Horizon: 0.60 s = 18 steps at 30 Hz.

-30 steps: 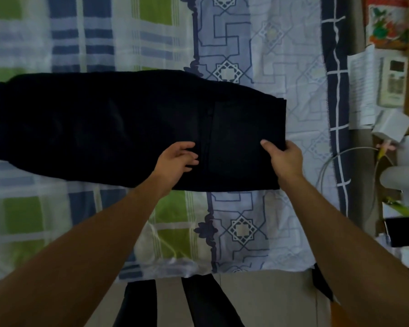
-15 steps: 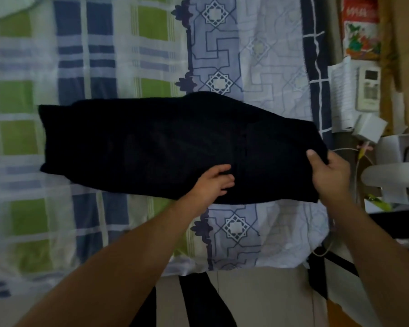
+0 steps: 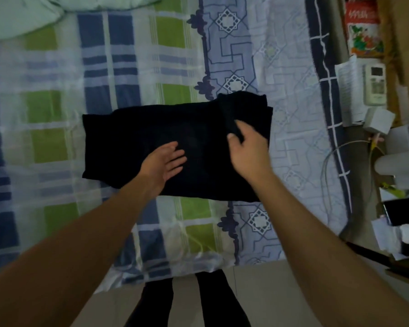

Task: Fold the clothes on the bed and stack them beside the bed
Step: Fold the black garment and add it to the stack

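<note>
A dark garment, black or very deep navy, lies folded into a broad rectangle across the middle of the bed, on a sheet checked in blue, green and white on one side and printed with pale blue geometric stars on the other. The person's left hand rests flat on the cloth near its lower middle, palm down, fingers stretched out and lying loosely side by side, thumb a little apart. The right hand is at the garment's right end, where a flap of fabric is turned over the rest; the thumb and curled fingers pinch a fold of that dark cloth, though the grip itself is partly lost in the darkness of the fabric. Both bare forearms reach in from the near edge of the bed, and the person's dark trouser legs show below against a pale floor. A light green pillow or quilt sits at the far left corner of the bed. Beside the bed on the right is clutter: a white remote control, a sheet of printed paper, a small white box, a red printed packet and a thin looping cable.
</note>
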### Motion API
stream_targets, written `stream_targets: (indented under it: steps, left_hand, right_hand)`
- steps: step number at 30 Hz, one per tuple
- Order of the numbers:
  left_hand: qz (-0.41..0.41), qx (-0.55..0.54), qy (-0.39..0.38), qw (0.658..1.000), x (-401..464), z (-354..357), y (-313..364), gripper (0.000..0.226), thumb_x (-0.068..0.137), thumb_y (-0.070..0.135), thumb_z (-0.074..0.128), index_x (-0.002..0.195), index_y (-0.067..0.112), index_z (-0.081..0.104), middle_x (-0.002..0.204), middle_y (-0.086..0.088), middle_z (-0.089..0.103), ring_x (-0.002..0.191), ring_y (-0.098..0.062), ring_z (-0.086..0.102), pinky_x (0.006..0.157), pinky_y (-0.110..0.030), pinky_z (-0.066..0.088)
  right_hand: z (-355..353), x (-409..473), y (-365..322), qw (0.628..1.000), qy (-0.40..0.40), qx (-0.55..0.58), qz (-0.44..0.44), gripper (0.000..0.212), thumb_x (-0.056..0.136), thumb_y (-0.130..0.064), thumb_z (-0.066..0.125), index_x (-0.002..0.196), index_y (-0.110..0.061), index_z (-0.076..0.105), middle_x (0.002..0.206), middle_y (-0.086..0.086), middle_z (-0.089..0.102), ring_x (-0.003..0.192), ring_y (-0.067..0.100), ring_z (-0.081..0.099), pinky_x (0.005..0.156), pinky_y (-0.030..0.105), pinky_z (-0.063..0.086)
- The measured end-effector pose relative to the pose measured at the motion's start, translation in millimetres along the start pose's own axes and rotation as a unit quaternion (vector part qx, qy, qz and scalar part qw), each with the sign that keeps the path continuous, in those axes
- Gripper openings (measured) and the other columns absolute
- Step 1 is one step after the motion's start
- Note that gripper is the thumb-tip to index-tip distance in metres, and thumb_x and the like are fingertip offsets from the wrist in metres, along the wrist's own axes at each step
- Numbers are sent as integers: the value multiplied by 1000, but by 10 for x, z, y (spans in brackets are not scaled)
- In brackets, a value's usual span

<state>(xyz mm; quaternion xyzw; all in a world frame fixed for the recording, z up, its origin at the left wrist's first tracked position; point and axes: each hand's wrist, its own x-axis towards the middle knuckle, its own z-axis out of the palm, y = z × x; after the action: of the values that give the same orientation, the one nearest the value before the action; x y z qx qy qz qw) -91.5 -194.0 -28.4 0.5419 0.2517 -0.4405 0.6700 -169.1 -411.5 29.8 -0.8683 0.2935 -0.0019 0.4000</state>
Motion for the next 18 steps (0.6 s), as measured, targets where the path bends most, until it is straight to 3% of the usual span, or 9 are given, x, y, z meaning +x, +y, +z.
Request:
stream_targets:
  steps: [2,4,6,9,13,15,18]
  left_hand:
    - [-2,14,-7,1000,36,-85,46,22,105,27,52,123,29,63,128,-4,70,105,-17,74,89,-34,56]
    - [2,33,-14,999,59,-92,65,22,104,26,53,125,29,62,128,-3,70,107,-17,74,89,-33,56]
    - [15,50,-21,998,68,-54,70,26,103,24,56,129,29,58,127,-2,69,107,-18,73,92,-33,56]
    - [59,103,-20,993,83,41,44,34,99,19,64,130,30,55,122,-1,69,106,-18,73,94,-33,56]
    - [122,269,-25,955,148,193,-55,28,90,13,75,110,29,62,120,-2,65,110,-17,64,94,-33,53]
    - [138,379,-18,915,197,242,-142,28,85,11,79,103,28,67,108,3,64,102,-12,62,91,-27,50]
    - [123,439,14,890,219,275,-281,32,82,5,79,95,32,68,83,5,57,77,-10,59,78,-22,52]
  right_hand:
    - [415,-12,-57,998,-47,-36,20,48,100,-28,58,147,-17,53,130,7,68,114,25,66,98,32,52]
    - [729,-74,-35,991,-109,-75,33,59,99,-32,61,153,-16,44,127,11,68,113,28,66,95,38,54]
    - [903,-192,29,981,-146,-122,24,65,98,-38,61,156,-19,38,129,9,65,111,27,65,90,39,55]
    - [932,-413,162,972,-139,-186,-16,62,98,-39,57,155,-24,39,135,7,56,113,27,62,87,40,55]
    - [800,-654,339,952,-195,-226,-72,50,98,-38,57,147,-27,54,120,6,59,102,27,64,81,38,55]
    - [635,-652,439,969,-153,-178,-73,36,96,-34,57,128,-24,71,108,4,65,94,25,67,78,37,57]
    - [283,-415,691,994,33,-107,4,30,93,-27,59,118,-16,72,107,6,65,100,24,63,87,34,53]
